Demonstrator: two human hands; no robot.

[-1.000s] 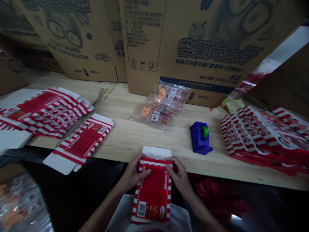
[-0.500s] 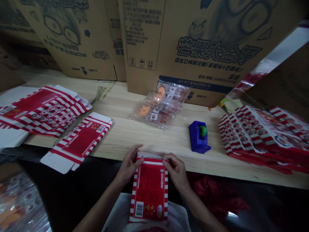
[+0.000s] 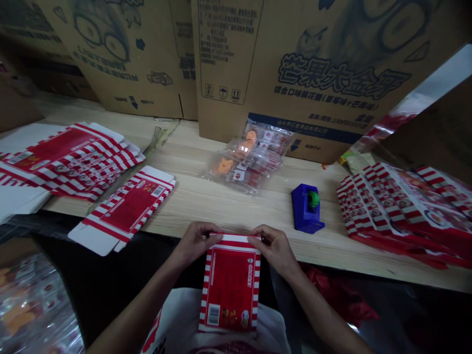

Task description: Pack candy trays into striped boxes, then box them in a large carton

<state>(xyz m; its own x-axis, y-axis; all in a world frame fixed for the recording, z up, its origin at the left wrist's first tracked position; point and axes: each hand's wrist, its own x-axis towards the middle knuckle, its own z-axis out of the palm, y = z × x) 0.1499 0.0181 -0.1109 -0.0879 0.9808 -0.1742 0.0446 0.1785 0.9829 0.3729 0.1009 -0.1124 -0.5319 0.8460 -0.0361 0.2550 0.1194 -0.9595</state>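
Note:
A red box with white stripes (image 3: 230, 285) stands upright over my lap, barcode near its bottom edge. My left hand (image 3: 193, 242) grips its top left corner with fingers curled over the top. My right hand (image 3: 275, 246) grips the top right corner the same way. The white top flap is folded down out of sight under my fingers. The box's top edge sits right at the front edge of the wooden table (image 3: 228, 206).
A blue tape dispenser (image 3: 307, 208) sits right of my hands. Clear packets of orange sweets (image 3: 249, 160) lie behind. Flat red striped cartons (image 3: 127, 209) and a stack (image 3: 70, 160) lie left; filled boxes (image 3: 401, 209) fan out right. Big cardboard cases (image 3: 295, 64) wall the back.
The white top flap, standing up a second ago, has been folded down and closed. Both hands moved up onto the box's top corners.

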